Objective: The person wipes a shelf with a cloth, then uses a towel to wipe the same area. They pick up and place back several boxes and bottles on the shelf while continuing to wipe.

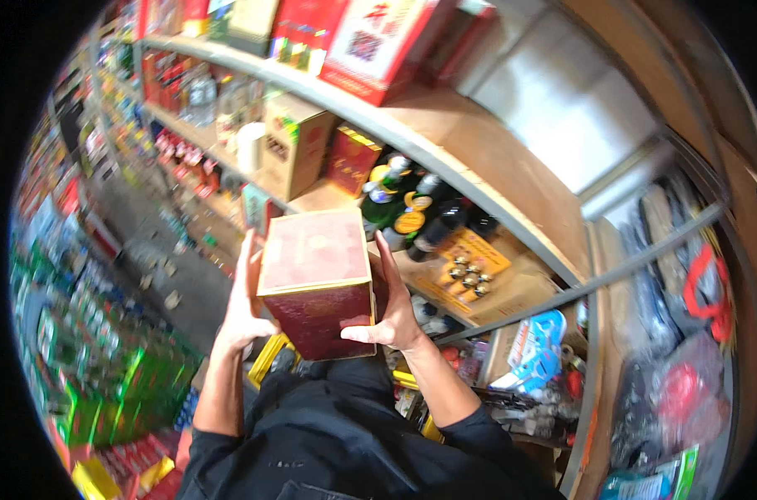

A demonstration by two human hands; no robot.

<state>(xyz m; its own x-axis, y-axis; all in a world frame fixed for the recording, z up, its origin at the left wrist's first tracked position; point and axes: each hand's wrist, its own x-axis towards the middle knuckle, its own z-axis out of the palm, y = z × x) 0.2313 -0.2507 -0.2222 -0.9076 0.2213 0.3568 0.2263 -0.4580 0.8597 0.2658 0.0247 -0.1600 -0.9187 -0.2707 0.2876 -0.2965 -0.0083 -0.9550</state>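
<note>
A dark red cardboard gift box (322,312) with gold edges is held up in front of my chest, its paler lid face turned upward. My left hand (244,306) presses on its left side, thumb towards the near face. On the opposite side my right hand (388,306) clasps it, the thumb lying across the near face. Both palms are partly hidden by the box. Just beyond it, dark glass bottles (410,206) stand on a wooden shelf, beside a small red box (353,159) and a tan carton (297,144).
An upper shelf (478,144) with a grey metal edge carries large red and white boxes (372,44). An opened carton (478,287) shows gold-capped bottles. Yellow metal steps (269,359) are beneath me. Green-wrapped bottle packs (128,394) are stacked at left, along an aisle floor (159,250).
</note>
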